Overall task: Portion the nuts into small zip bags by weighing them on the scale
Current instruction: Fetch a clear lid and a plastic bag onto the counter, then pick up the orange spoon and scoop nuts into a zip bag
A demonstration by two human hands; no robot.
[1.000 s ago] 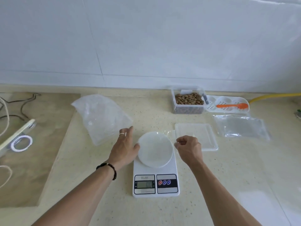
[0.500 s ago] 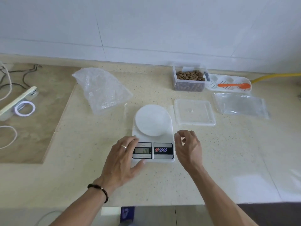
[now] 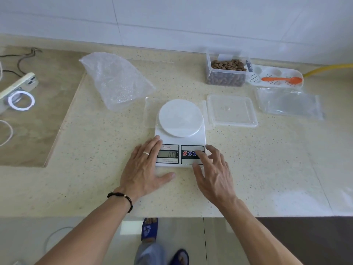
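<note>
A white digital scale [image 3: 180, 131] with a round platform sits mid-counter, its display lit. My left hand [image 3: 142, 167] lies flat against the scale's near left corner, fingers spread, holding nothing. My right hand [image 3: 212, 169] is open, a fingertip resting on the rightmost button of the scale's button panel. A clear tub of brown nuts [image 3: 226, 72] stands open at the back right. Its lid [image 3: 231, 110] lies right of the scale. A stack of clear zip bags [image 3: 289, 103] lies further right. An orange spoon [image 3: 282, 79] rests in a white perforated tray [image 3: 256, 78].
A crumpled bubble-wrap bag [image 3: 116, 81] lies left of the scale. A phone with a ring holder [image 3: 18, 88] and cables sit on the darker slab at far left. A yellow hose [image 3: 328, 68] runs along the wall at right. The counter's front edge [image 3: 191, 217] is close below my wrists.
Both hands came back from the scale's platform to its front panel. My right fingertip now touches a button, and the view has tilted further down.
</note>
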